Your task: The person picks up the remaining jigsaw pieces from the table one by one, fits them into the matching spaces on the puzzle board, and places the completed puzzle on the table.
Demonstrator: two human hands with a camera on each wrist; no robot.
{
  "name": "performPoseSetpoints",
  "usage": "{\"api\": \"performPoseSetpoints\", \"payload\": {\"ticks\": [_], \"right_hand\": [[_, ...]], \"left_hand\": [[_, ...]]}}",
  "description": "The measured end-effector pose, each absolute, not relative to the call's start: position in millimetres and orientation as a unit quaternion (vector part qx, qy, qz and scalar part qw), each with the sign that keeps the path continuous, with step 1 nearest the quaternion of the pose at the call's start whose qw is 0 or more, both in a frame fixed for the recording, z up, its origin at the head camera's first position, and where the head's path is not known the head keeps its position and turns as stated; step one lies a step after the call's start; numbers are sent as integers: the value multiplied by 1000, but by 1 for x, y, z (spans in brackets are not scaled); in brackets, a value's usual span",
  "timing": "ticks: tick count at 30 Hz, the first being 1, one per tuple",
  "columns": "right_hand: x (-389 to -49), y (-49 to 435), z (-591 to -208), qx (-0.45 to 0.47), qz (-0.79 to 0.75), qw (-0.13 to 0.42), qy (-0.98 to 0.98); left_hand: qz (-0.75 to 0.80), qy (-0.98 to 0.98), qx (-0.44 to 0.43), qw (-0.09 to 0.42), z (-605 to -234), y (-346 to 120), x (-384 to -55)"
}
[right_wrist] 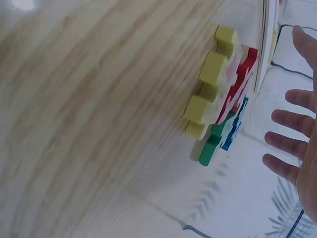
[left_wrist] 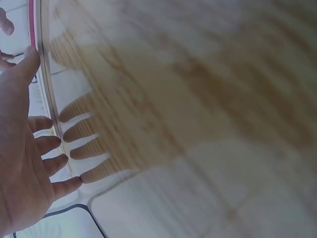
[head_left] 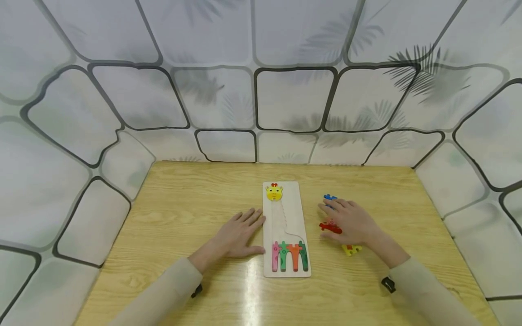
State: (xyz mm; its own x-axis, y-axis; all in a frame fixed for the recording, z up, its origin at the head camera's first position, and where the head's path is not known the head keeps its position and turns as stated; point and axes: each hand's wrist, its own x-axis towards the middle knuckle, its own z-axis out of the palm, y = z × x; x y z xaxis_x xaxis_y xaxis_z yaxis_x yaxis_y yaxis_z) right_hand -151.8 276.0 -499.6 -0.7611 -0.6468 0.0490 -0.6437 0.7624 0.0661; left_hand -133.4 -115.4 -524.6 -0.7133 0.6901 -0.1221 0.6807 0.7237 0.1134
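Note:
A pale wooden puzzle board [head_left: 292, 203] lies upright before me, with a yellow giraffe head [head_left: 274, 193] at its top. Along its lower end sit a pink leg piece [head_left: 275, 259], a green one [head_left: 283, 260], an orange one [head_left: 295, 259] and a dark green one [head_left: 303, 259]. My left hand [head_left: 238, 236] rests flat with fingers spread, fingertips at the board's left edge. My right hand [head_left: 354, 222] hovers with straight fingers over loose pieces: blue [head_left: 329, 197], red [head_left: 331, 227] and yellow [head_left: 352, 250]. The right wrist view also shows a green piece [right_wrist: 210, 148], hidden under the hand from above.
A light wood tabletop [head_left: 195, 190] spreads around the board. White walls [head_left: 295, 99] with dark stone-outline patterns and leaf shadows stand at the back and both sides. A dark strap buckle [head_left: 389, 284] sits at my right cuff.

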Motion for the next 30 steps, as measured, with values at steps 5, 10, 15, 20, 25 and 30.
{"api": "performPoseSetpoints", "payload": {"ticks": [5, 10, 15, 20, 25, 30], "right_hand": [[-161, 283, -502, 337, -19, 32, -941], [-172, 292, -508, 326, 2, 44, -944], [-179, 298, -512, 305, 16, 29, -952], [-186, 302, -512, 300, 12, 16, -954], [-192, 307, -512, 306, -5, 13, -952], [-198, 311, -512, 310, -3, 17, -951]], "left_hand": [[19, 924, 375, 70, -524, -115, -134], [13, 925, 375, 65, -525, -114, -134], [16, 925, 375, 66, -526, -114, -133], [15, 925, 374, 66, -527, -114, -133], [12, 925, 374, 65, -528, -114, -134], [11, 925, 374, 66, -528, -114, -134]]}}
